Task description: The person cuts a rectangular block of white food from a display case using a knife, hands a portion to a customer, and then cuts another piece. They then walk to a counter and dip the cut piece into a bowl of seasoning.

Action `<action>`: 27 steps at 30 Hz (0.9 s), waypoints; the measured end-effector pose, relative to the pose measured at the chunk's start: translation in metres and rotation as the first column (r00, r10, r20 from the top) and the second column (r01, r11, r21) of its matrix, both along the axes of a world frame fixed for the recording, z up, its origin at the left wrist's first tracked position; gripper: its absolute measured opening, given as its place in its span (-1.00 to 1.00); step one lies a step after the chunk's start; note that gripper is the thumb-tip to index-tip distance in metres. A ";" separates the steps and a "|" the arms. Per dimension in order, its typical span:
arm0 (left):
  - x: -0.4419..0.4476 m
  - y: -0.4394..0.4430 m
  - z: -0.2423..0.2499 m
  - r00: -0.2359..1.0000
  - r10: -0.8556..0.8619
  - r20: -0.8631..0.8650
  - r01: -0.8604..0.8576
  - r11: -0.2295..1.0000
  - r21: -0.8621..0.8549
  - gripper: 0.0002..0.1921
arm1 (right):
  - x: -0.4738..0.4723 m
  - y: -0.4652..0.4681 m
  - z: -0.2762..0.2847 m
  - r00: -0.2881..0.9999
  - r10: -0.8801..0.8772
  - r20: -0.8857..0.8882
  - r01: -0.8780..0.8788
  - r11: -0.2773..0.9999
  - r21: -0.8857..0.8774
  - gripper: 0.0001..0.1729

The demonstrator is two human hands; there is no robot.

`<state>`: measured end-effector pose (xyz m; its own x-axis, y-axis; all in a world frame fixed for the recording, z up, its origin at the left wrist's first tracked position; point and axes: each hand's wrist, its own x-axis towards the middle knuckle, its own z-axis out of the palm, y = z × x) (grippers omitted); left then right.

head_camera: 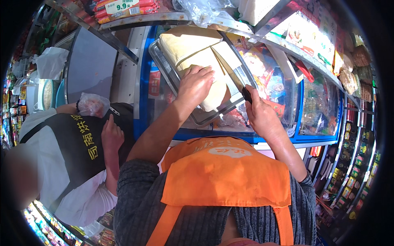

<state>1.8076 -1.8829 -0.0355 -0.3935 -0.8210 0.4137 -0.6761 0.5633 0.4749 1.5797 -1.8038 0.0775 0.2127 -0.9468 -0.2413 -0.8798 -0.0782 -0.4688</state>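
Observation:
A large pale yellow block, probably tofu [189, 40], lies cut into pieces in a shallow metal tray [164, 72]. My left hand [197, 84] rests flat on the nearer piece, fingers pointing away from me. In my right hand [261, 113] is a kitchen knife [229, 69], gripped by its black handle. Its long blade slants up and left along the cut between the middle piece and a smaller piece [227, 53] on the right. The blade's tip reaches close to the far cut line. Part of the near piece is hidden under my left hand.
Under the tray stands a blue-framed chest freezer [143, 80] with packaged food behind its glass. A metal shelf edge [172, 18] crosses above, with red packs [123, 9] on it. Something red-handled [304, 71] hangs right. At left, another person holds a plastic bag [94, 105] and a phone [114, 110].

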 end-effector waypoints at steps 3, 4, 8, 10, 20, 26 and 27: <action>-0.001 0.000 -0.002 1.000 0.004 0.008 -0.004 1.000 0.003 -0.73 | 0.001 0.000 0.001 1.000 0.001 -0.006 -0.001 1.000 -0.008 -0.50; -0.001 0.000 -0.002 1.000 0.006 0.014 -0.006 1.000 0.006 -0.73 | 0.001 0.001 0.001 1.000 0.002 -0.010 -0.002 1.000 -0.012 -0.51; -0.001 0.000 -0.004 1.000 0.014 0.020 -0.014 1.000 0.027 -0.73 | 0.004 0.000 0.001 1.000 0.011 -0.023 -0.012 0.999 -0.030 -0.52; -0.001 0.001 -0.004 1.000 0.017 0.014 -0.018 0.999 0.033 -0.73 | 0.006 -0.002 0.004 0.999 0.027 -0.018 -0.029 0.997 -0.074 -0.53; 0.000 0.000 -0.003 0.999 0.015 -0.029 -0.013 0.997 0.075 -0.77 | 0.017 -0.053 0.047 0.939 0.149 -0.309 -0.136 0.989 0.061 -0.64; 0.000 -0.001 -0.006 1.000 0.030 0.009 -0.030 0.996 0.081 -0.79 | 0.043 -0.099 0.069 0.902 0.173 -0.395 -0.043 0.947 0.317 -0.54; 0.000 -0.001 -0.006 0.999 0.030 0.013 -0.030 0.997 0.075 -0.80 | 0.047 -0.106 0.074 0.937 0.138 -0.322 0.009 0.909 0.416 -0.50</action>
